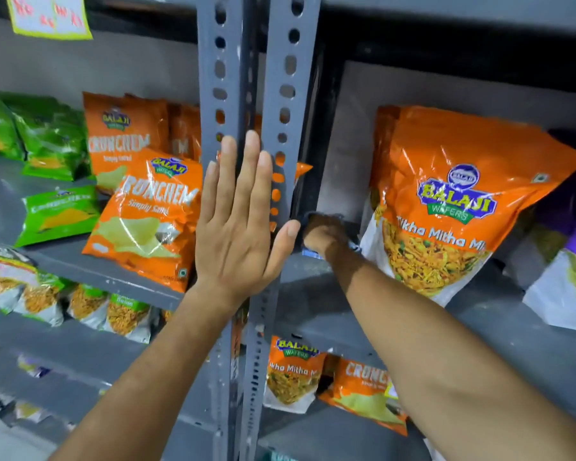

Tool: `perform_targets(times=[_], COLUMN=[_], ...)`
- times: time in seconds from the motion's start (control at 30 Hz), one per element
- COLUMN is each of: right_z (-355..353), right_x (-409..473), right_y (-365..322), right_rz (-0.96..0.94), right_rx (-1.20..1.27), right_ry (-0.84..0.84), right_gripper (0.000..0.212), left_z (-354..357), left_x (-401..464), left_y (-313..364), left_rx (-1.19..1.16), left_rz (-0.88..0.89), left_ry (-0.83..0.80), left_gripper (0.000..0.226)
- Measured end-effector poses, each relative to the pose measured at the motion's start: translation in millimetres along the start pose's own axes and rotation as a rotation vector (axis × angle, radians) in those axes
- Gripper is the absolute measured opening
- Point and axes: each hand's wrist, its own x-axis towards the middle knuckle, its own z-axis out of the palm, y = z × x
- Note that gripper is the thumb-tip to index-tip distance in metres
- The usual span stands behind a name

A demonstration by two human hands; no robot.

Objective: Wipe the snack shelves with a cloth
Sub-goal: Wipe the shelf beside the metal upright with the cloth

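My left hand point(240, 221) lies flat, holding nothing, against the two grey slotted uprights point(286, 94) between the shelf bays. My right hand point(323, 236) reaches into the back left corner of the right-hand grey shelf point(310, 281). It is closed on a dark cloth point(313, 253) with blue bits, and only the cloth's edges show around the fist. The fist presses down on the shelf just left of a large orange Tikha Mitha Mix bag point(446, 201), which leans close to my forearm.
The left bay holds orange Crunchem bags point(147, 214) and green packets point(54, 141). Small mixture packets point(64, 301) fill the shelf below. Further orange bags point(293, 371) stand on the lower right shelf. A purple and white bag point(572, 247) sits at the far right.
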Motion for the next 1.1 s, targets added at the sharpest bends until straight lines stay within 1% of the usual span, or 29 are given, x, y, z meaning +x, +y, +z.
perform_targets(times=[0.1, 0.2, 0.27, 0.37, 0.43, 0.47, 0.53, 0.6, 0.63, 0.67, 0.73, 0.8, 0.83, 0.9, 0.93, 1.0, 1.03, 1.1], right_z=[-3, -12, -22, -34, -43, -49, -64, -73, -74, -71, -65, -51, -40, -18, -8, 0, -3, -10], right_x=[-34, -83, -114, -151, -165, -166, -153, -122, -98, -73, -29, 3, 14, 24, 28, 28, 21, 2], right_y=[-7, -11, -15, -23, -23, -22, -18, -15, -14, -12, -8, -2, 2, 8, 10, 8, 5, -2], right_rz=[-0.035, -0.174, -0.223, -0.242, -0.230, -0.226, -0.170, -0.084, -0.025, 0.042, 0.170, 0.232, 0.250, 0.227, 0.204, 0.152, 0.100, -0.024], right_rx=[0.081, 0.194, 0.205, 0.181, 0.184, 0.224, 0.371, 0.563, 0.599, 0.587, 0.518, 0.468, 0.416, 0.238, 0.114, -0.019, -0.041, -0.003], right_ry=[0.010, 0.065, 0.017, -0.034, -0.090, -0.099, -0.030, 0.132, 0.212, 0.262, 0.258, 0.172, 0.106, -0.027, -0.052, -0.028, -0.025, -0.077], right_gripper=[0.035, 0.034, 0.030, 0.041, 0.040, 0.040, 0.040, 0.034, 0.031, 0.027, 0.026, 0.023, 0.027, 0.035, 0.038, 0.041, 0.039, 0.022], left_z=[-2, -4, -5, -5, -5, -5, -5, -5, -3, -3, -2, 0, 1, 2, 3, 3, 2, 1], left_x=[2, 2, 2, 3, 2, 2, 2, 2, 2, 2, 2, 1, 1, 0, 0, 0, 0, 1], left_y=[2, 2, 3, 2, 1, 1, 0, 0, -1, -1, -1, -2, -2, -2, -2, -2, -1, 0], left_rx=[-0.013, -0.003, -0.002, 0.008, 0.011, 0.011, 0.005, -0.002, -0.003, -0.003, -0.004, -0.011, -0.014, -0.015, -0.016, -0.022, -0.025, -0.026], left_rz=[-0.012, -0.018, -0.017, -0.018, -0.015, -0.012, -0.007, -0.006, -0.005, -0.003, 0.002, 0.002, -0.001, -0.007, -0.007, -0.009, -0.012, -0.013], left_ry=[-0.003, -0.005, -0.008, -0.020, -0.025, -0.026, -0.023, -0.018, -0.014, -0.008, 0.003, 0.007, 0.008, 0.012, 0.012, 0.007, 0.006, 0.003], left_gripper=[0.074, 0.075, 0.075, 0.074, 0.074, 0.074, 0.073, 0.074, 0.074, 0.074, 0.074, 0.075, 0.075, 0.075, 0.075, 0.075, 0.075, 0.075])
